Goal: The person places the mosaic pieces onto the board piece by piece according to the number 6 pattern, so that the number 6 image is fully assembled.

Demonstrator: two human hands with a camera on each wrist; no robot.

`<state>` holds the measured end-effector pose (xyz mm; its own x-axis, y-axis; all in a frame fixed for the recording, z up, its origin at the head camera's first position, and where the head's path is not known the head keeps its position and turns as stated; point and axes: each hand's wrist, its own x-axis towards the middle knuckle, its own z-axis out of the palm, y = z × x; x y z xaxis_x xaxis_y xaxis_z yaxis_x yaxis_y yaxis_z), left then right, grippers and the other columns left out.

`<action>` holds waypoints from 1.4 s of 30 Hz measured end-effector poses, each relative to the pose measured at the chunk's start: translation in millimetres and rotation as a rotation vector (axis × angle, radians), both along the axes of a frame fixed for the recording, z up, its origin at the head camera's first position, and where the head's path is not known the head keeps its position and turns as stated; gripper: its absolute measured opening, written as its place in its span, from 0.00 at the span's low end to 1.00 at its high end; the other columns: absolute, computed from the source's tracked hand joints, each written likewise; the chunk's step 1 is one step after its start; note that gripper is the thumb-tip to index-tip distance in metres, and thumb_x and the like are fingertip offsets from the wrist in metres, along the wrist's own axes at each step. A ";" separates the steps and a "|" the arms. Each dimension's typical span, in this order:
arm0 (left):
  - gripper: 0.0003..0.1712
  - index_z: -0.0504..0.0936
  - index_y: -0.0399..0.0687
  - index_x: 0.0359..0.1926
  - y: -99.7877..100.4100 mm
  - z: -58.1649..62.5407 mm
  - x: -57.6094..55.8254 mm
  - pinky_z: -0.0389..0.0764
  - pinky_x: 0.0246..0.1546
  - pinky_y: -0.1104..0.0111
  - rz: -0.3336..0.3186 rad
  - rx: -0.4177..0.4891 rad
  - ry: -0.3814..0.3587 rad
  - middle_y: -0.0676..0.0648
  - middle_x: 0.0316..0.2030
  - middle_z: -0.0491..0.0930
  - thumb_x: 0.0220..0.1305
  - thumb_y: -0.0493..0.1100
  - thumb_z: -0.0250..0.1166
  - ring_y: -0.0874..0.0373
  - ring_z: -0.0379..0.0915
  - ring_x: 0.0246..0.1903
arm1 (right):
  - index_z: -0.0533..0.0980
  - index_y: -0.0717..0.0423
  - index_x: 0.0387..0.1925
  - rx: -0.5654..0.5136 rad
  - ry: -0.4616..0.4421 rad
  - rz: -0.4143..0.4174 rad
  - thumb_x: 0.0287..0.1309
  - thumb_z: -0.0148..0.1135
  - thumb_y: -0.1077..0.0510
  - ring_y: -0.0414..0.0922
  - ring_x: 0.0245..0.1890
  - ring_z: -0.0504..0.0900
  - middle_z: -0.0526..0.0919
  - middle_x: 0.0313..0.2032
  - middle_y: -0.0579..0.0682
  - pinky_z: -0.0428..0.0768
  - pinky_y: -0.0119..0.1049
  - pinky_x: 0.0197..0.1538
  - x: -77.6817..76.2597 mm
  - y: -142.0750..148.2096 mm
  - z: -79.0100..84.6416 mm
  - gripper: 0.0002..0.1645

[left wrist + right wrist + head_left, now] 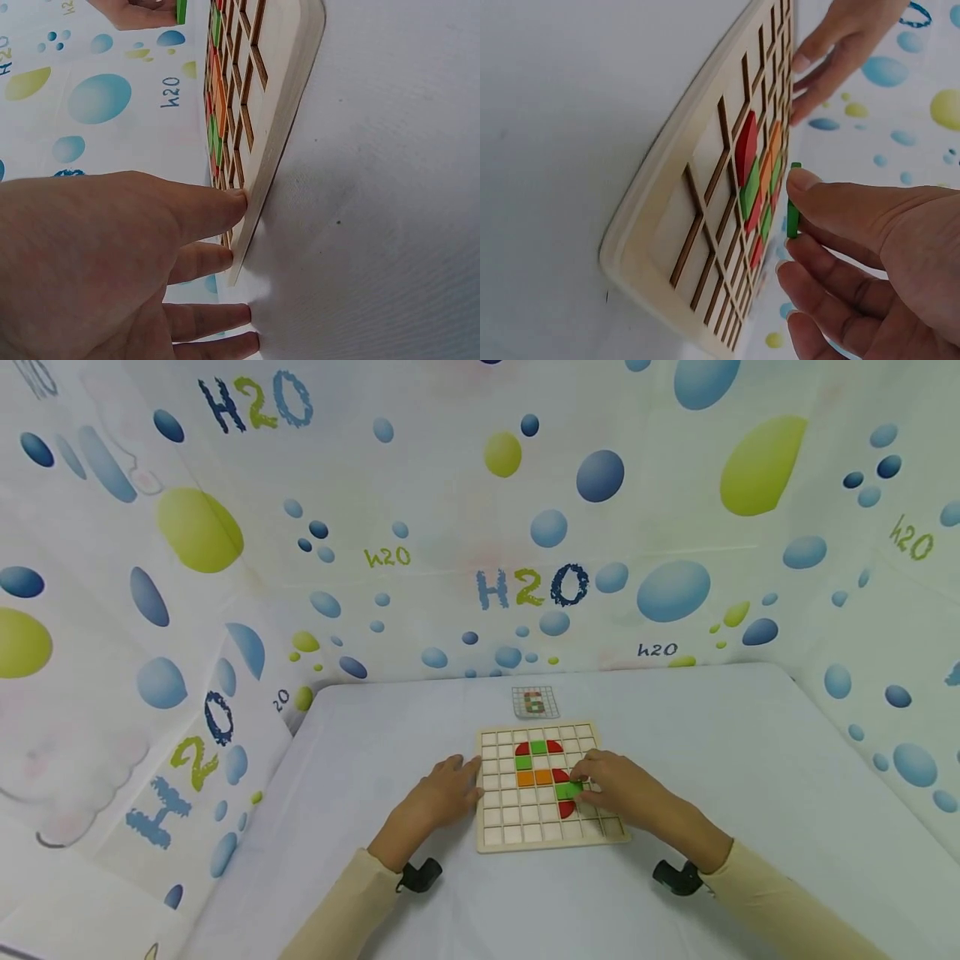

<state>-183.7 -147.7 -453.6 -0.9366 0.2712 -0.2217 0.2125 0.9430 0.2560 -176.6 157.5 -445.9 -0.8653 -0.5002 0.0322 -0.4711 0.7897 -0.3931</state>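
My right hand [618, 783] pinches a thin green tile [793, 214] between thumb and fingertip, close over the right half of a wooden grid board [555, 844]. In the right wrist view the tile stands on edge, and the other fingers are loosely bent. My left hand [444, 793] rests at the board's left side, its thumb on the rim and its fingers extended. Set in the grid are red quarter-round pieces [567, 810], green squares [538, 747] and orange squares [534, 777]. Part of the pattern is hidden behind my right fingers.
Behind the board lies a small clear card [536, 702] with a gridded colour pattern. White cloth [390, 735] covers the table. A curtain [450, 510] with blue and green drops surrounds it. Black wrist cameras [422, 875] sit under both wrists.
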 end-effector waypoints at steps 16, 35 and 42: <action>0.35 0.65 0.49 0.81 -1.6 -0.1 -0.4 0.70 0.70 0.37 -0.005 0.017 0.002 0.34 0.78 0.62 0.80 0.53 0.60 0.36 0.60 0.77 | 0.88 0.51 0.48 0.012 -0.027 0.019 0.60 0.79 0.53 0.42 0.46 0.81 0.84 0.43 0.42 0.83 0.44 0.57 3.3 -28.6 -4.7 0.16; 0.35 0.65 0.49 0.81 -2.0 -3.8 -2.1 0.71 0.69 0.36 -0.011 0.000 0.016 0.34 0.77 0.62 0.80 0.54 0.60 0.36 0.61 0.76 | 0.88 0.49 0.44 0.072 0.059 0.069 0.57 0.80 0.50 0.39 0.37 0.75 0.80 0.34 0.38 0.74 0.41 0.46 8.0 -37.6 -11.9 0.15; 0.35 0.65 0.49 0.81 -2.0 -4.5 -2.4 0.71 0.69 0.37 -0.014 -0.004 0.017 0.34 0.77 0.62 0.80 0.54 0.60 0.36 0.61 0.76 | 0.87 0.49 0.43 0.076 0.047 0.063 0.57 0.80 0.51 0.40 0.41 0.79 0.80 0.35 0.38 0.71 0.44 0.47 10.6 -39.2 -12.2 0.14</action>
<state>-186.1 -149.8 -458.1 -0.9362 0.2838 -0.2071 0.2302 0.9408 0.2488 -165.9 118.3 -458.1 -0.8304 -0.5562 0.0324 -0.5375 0.7844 -0.3095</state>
